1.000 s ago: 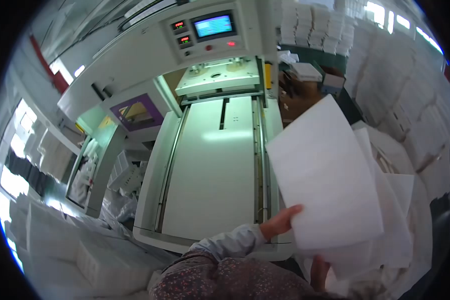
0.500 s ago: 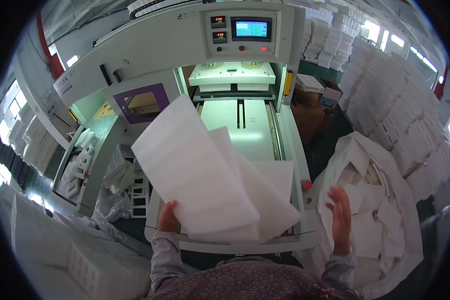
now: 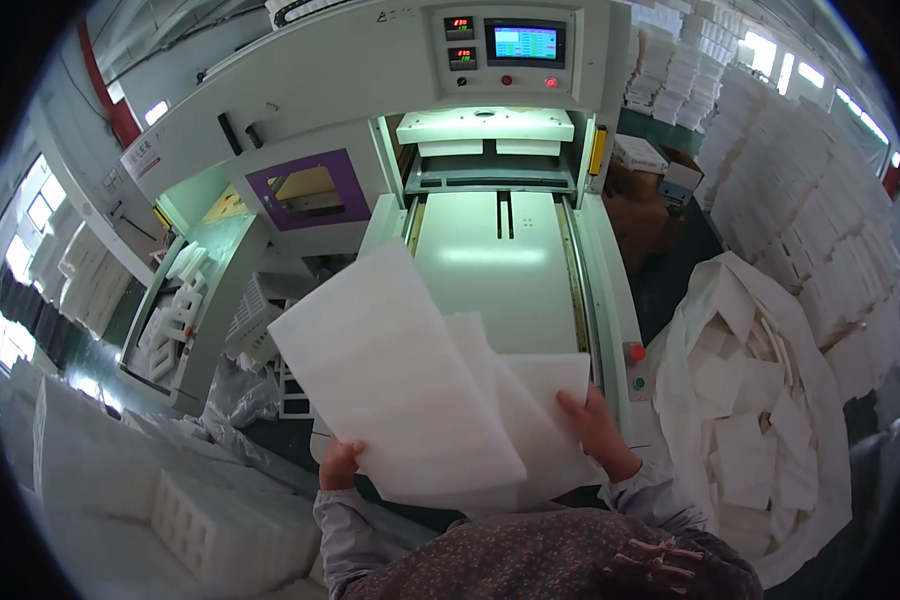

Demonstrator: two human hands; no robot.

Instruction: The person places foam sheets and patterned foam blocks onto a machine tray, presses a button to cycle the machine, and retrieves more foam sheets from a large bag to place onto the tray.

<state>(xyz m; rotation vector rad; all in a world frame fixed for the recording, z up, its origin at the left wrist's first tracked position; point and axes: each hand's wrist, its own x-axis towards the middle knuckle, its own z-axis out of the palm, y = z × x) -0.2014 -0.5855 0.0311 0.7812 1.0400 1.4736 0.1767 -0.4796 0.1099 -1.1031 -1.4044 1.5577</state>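
Note:
Several white foam sheets point(image 3: 400, 370) are fanned out in front of my body, over the near end of the machine's flat bed. My left hand point(image 3: 341, 465) is closed on the lower left edge of the front sheet. On the other side, my right hand point(image 3: 598, 430) grips the right edge of the rear sheet, thumb on the near face. Most of its fingers are hidden behind the foam. Beyond the sheets lies the pale metal bed point(image 3: 495, 265), running under a white press head point(image 3: 485, 127).
A big white sack point(image 3: 690, 350) of foam offcuts stands at right, beside red and green buttons point(image 3: 637, 352). A side chute point(image 3: 185, 310) at left holds white foam frames. Foam blocks point(image 3: 200, 520) stand at lower left. Tall foam stacks point(image 3: 790, 200) rise at right.
My right hand has moved left from open air and taken hold of the sheets' right edge. The sheets have dropped slightly lower in view. The camera view has shifted a little.

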